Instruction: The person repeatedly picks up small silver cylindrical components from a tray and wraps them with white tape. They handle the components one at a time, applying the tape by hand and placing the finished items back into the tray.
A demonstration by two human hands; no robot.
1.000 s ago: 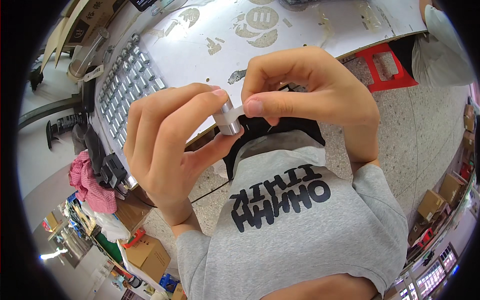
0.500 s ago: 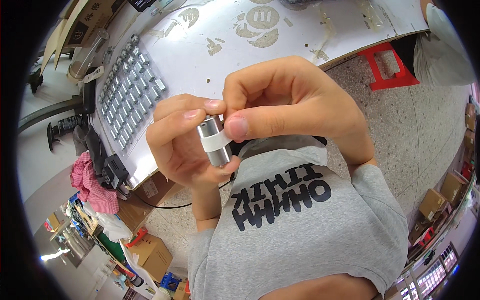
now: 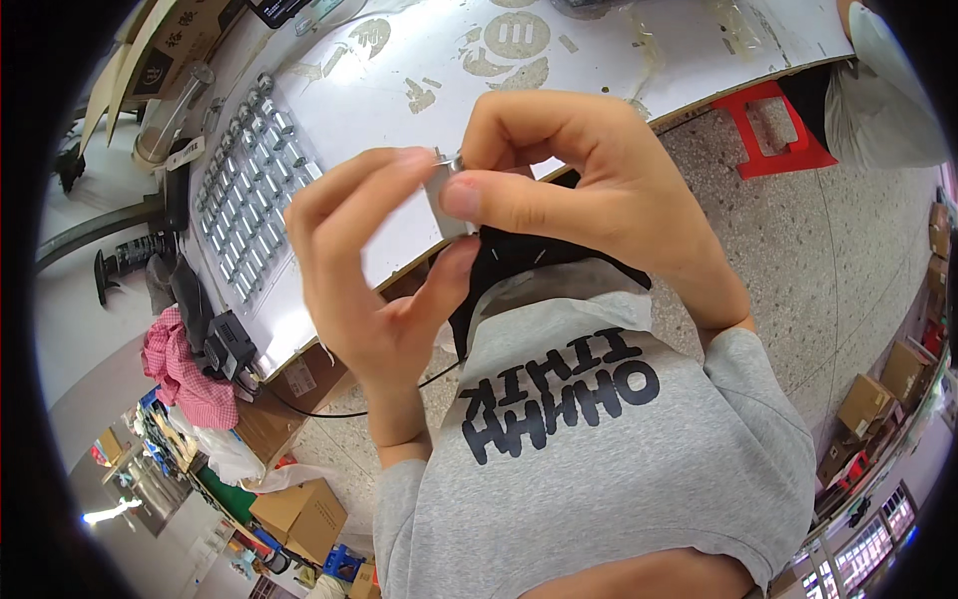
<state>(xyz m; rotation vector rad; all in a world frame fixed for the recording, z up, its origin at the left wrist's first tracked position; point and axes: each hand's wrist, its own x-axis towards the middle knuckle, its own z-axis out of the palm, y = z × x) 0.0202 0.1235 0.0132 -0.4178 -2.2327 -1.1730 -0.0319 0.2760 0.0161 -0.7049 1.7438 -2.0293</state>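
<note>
A small silver metal cylinder (image 3: 447, 214) is held up between my two hands, above the table's near edge. My left hand (image 3: 351, 262) has it endwise, fingertips at the upper end and thumb at the lower end. My right hand (image 3: 609, 195) pinches its right side near the top, thumb in front and the other fingers curled. A small fitting shows at the upper end. Fingers cover part of the cylinder, and the white band around it cannot be made out now. Left of my hands, a clear tray (image 3: 289, 262) holds rows of similar silver cylinders.
The white table (image 3: 399, 120) has worn grey patches. At its left stand an open cardboard box (image 3: 185, 45), a clear tube (image 3: 185, 110) and a black device (image 3: 230, 339). A red plastic stool (image 3: 783, 130) is on the floor at right, beside a white bag (image 3: 883, 120).
Both hands and the cylinder have moved up and away from my body. The cylinder has turned, and its white band no longer shows. My left fingers have straightened.
</note>
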